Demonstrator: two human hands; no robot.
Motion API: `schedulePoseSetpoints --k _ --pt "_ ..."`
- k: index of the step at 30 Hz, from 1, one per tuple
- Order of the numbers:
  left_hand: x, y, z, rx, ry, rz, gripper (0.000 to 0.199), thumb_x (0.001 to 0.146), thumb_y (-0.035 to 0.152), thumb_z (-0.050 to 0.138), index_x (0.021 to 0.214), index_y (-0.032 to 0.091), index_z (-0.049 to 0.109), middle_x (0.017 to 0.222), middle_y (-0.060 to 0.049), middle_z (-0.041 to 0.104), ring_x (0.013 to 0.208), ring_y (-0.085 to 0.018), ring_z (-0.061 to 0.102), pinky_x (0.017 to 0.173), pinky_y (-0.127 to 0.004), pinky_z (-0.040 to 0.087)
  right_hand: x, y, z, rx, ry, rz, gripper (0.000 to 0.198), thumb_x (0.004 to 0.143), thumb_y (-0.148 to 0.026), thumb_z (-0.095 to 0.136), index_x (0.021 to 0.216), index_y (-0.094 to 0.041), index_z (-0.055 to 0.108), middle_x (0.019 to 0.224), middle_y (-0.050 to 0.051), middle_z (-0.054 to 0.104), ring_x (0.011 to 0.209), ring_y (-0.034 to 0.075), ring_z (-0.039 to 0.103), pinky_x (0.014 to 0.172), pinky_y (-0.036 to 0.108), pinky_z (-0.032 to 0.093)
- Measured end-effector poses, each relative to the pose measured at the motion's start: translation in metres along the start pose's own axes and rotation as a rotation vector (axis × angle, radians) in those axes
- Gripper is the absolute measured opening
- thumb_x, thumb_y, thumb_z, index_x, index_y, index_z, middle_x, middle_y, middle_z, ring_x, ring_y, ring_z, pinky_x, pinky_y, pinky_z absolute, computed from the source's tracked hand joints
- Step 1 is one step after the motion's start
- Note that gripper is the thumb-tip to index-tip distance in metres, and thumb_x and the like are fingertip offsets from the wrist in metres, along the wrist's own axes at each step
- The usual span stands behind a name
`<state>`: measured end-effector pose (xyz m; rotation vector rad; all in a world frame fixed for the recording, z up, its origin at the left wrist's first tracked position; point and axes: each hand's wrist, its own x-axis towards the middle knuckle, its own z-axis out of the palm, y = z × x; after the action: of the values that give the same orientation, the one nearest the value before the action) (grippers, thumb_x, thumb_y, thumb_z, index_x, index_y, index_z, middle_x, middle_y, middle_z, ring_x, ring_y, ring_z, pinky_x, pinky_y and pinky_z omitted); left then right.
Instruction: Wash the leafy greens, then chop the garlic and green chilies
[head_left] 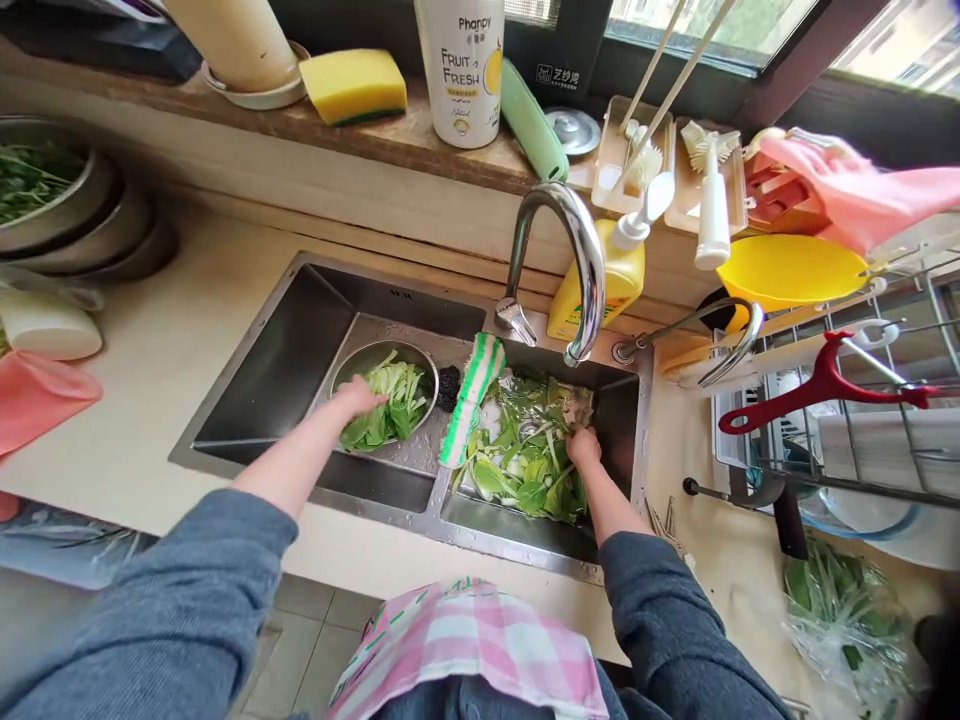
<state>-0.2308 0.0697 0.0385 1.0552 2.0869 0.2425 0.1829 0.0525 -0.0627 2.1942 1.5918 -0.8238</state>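
My left hand (361, 396) lies over the rim of a round metal bowl (434, 385) in the left basin, fingers stretched out against the leafy greens (401, 390) in it. These greens have pale stems and broad leaves. In the right basin, my right hand (583, 446) has its fingers closed round some of the leafy greens (525, 470) that lie in water there. Its fingertips are partly hidden by leaves. A green-and-white striped cloth (472, 400) hangs over the divider, with a black scrubber (448, 388) beside it.
A chrome faucet (589, 250) arches over the right basin, with a yellow soap bottle (622, 275) behind it. On the ledge are a yellow sponge (355, 85) and a white bottle (463, 80). A dish rack (847, 400) stands right; stacked metal bowls (112, 225) stand left.
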Motion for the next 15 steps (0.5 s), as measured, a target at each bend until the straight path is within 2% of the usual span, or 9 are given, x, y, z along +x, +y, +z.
schedulePoseSetpoints --k 2,3,4,6,8,10,12,14,15 --pt "-0.015 0.016 0.025 -0.021 0.065 0.097 0.042 0.068 0.028 0.065 0.104 0.011 0.052 0.117 -0.018 0.054 0.125 -0.033 0.035 0.099 -0.044 0.029 0.0 -0.003 -0.002 -0.01 0.016 0.008 0.033 0.082 -0.027 0.049 0.112 -0.015 0.055 0.114 0.016 0.052 0.092 0.021 0.059 0.074 0.028 0.042" --pt "-0.027 0.027 0.04 -0.082 0.083 0.231 0.04 0.07 0.027 0.063 0.107 0.014 0.053 0.121 -0.016 0.052 0.126 -0.031 0.033 0.102 -0.043 0.025 -0.004 -0.004 -0.005 -0.015 0.04 -0.01 0.032 0.082 -0.028 0.049 0.111 -0.016 0.056 0.114 0.016 0.052 0.093 0.022 0.058 0.075 0.029 0.042" --pt "-0.041 0.04 0.057 -0.173 0.036 0.381 0.038 0.071 0.027 0.061 0.107 0.017 0.055 0.12 -0.013 0.054 0.124 -0.029 0.036 0.104 -0.042 0.023 -0.009 -0.005 -0.008 -0.016 0.068 -0.045 0.032 0.083 -0.028 0.049 0.111 -0.016 0.055 0.113 0.016 0.053 0.095 0.023 0.057 0.076 0.03 0.042" --pt "-0.07 0.067 0.092 -0.371 -0.222 0.61 0.032 0.07 0.026 0.062 0.102 0.022 0.061 0.112 -0.009 0.059 0.117 -0.027 0.044 0.105 -0.04 0.023 -0.026 -0.008 -0.018 0.019 0.112 -0.16 0.029 0.083 -0.027 0.048 0.11 -0.019 0.055 0.108 0.014 0.058 0.095 0.023 0.057 0.076 0.03 0.041" --pt "-0.093 0.09 0.128 -0.498 -0.471 0.755 0.037 0.065 0.02 0.068 0.101 0.024 0.062 0.114 -0.008 0.059 0.118 -0.027 0.043 0.107 -0.039 0.021 -0.049 -0.012 -0.028 0.119 0.126 -0.298 0.027 0.081 -0.025 0.05 0.106 -0.021 0.057 0.1 0.009 0.062 0.09 0.021 0.058 0.075 0.029 0.041" --pt "-0.106 0.104 0.159 -0.527 -0.564 0.795 0.047 0.06 0.013 0.069 0.105 0.024 0.061 0.12 -0.007 0.056 0.123 -0.027 0.037 0.109 -0.04 0.013 -0.074 -0.017 -0.036 0.304 0.107 -0.401 0.026 0.079 -0.026 0.051 0.105 -0.023 0.058 0.095 0.006 0.065 0.085 0.019 0.059 0.074 0.028 0.042" --pt "-0.109 0.106 0.179 -0.506 -0.58 0.764 0.046 0.062 0.011 0.067 0.106 0.024 0.061 0.117 -0.006 0.058 0.119 -0.027 0.042 0.108 -0.042 0.012 -0.097 -0.019 -0.04 0.551 0.059 -0.46 0.031 0.078 -0.028 0.052 0.108 -0.023 0.056 0.092 0.004 0.065 0.08 0.017 0.06 0.074 0.028 0.044" --pt "-0.107 0.1 0.188 -0.502 -0.568 0.688 0.037 0.067 0.014 0.063 0.103 0.024 0.061 0.108 -0.007 0.062 0.106 -0.025 0.051 0.103 -0.041 0.022 -0.116 -0.013 -0.043 0.752 0.008 -0.479 0.045 0.076 -0.031 0.055 0.12 -0.023 0.048 0.094 0.003 0.064 0.079 0.015 0.061 0.074 0.028 0.046" --pt "-0.105 0.095 0.19 -0.521 -0.575 0.635 0.032 0.07 0.017 0.061 0.101 0.022 0.061 0.101 -0.007 0.064 0.097 -0.024 0.055 0.098 -0.04 0.03 -0.124 -0.005 -0.043 0.786 0.019 -0.474 0.051 0.076 -0.033 0.055 0.125 -0.024 0.043 0.098 0.004 0.063 0.08 0.016 0.061 0.075 0.029 0.047"
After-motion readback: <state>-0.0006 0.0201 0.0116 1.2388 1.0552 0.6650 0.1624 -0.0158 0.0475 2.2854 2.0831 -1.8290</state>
